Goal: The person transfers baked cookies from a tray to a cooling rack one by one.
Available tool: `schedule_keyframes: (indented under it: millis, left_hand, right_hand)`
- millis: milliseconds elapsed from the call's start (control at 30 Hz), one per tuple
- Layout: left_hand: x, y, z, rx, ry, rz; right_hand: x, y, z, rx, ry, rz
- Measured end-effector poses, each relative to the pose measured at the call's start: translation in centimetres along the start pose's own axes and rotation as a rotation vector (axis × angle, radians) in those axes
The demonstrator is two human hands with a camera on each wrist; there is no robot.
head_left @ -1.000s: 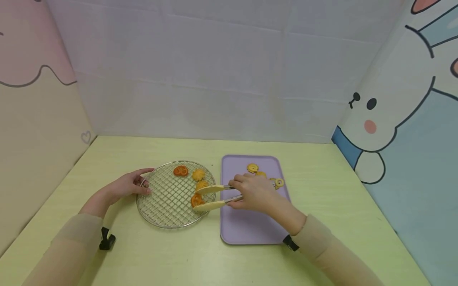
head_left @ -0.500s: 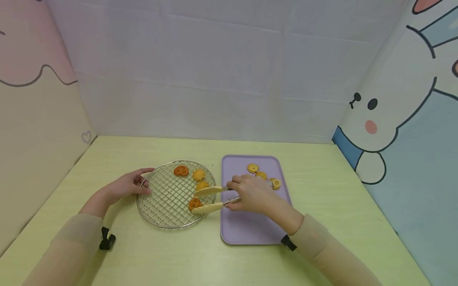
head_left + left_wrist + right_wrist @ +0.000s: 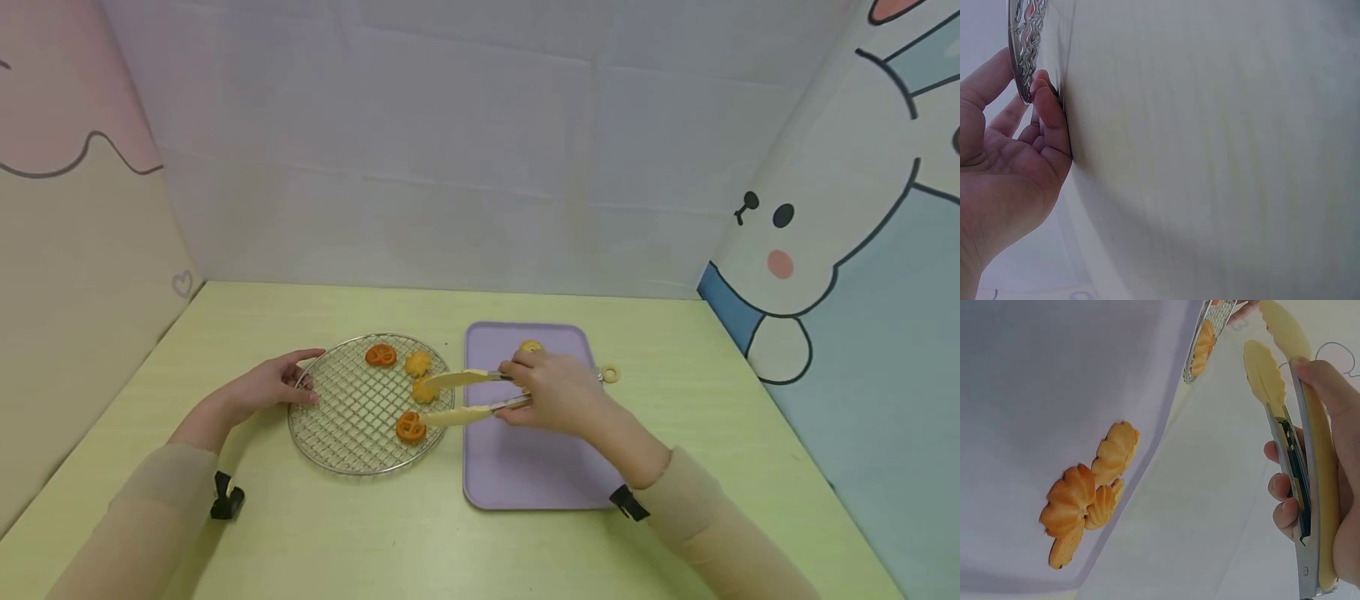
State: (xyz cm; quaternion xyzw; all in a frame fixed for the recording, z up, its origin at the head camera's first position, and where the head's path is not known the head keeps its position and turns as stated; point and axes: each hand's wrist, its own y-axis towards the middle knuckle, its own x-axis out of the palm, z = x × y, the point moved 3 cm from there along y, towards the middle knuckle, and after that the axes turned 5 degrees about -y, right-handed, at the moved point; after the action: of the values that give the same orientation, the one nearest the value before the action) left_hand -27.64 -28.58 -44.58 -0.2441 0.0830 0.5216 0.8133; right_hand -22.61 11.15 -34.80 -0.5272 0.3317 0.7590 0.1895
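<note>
My left hand (image 3: pixel 261 390) pinches the left rim of a round wire rack (image 3: pixel 337 425); in the left wrist view its curled fingers reach under the rim. On the rack lie two brown pretzels, one near the front (image 3: pixel 411 427) and one at the back (image 3: pixel 381 355), and two golden flower-shaped cookies (image 3: pixel 417 363) along the right side. My right hand (image 3: pixel 558 392) grips metal tongs (image 3: pixel 1316 456) with yellow tips. The tips stand apart with nothing between them, overlapping the rack's right edge in the head view.
Right of the rack lies a lilac tray (image 3: pixel 525 475), partly under my right hand. Several golden cookies (image 3: pixel 1069 503) lie grouped toward one end of it. A white wall (image 3: pixel 450 167) rises behind the table, with patterned panels at both sides.
The tongs have drawn back to the right, leaving the front pretzel on the rack, slightly left of where it was. The left hand and rack hold their place.
</note>
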Motion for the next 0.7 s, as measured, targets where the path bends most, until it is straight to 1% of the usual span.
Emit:
schedule_keyframes:
  millis: [200, 300, 467, 700]
  left_hand:
    - [0.0, -0.1, 0.2, 0.019, 0.005, -0.002]
    - [-0.1, 0.0, 0.1, 0.030, 0.011, -0.003]
    - [-0.1, 0.1, 0.0, 0.032, 0.015, 0.002]
    - [-0.1, -0.1, 0.1, 0.031, 0.008, 0.000]
  right_hand:
    - [-1.0, -1.0, 1.6, 0.029, -0.011, 0.071]
    - [-1.4, -1.6, 2.3, 0.049, -0.020, 0.093]
    - [-1.7, -2.6, 3.5, 0.076, 0.000, 0.132]
    - [-1.7, -4.7, 5.2, 0.117, -0.008, 0.128]
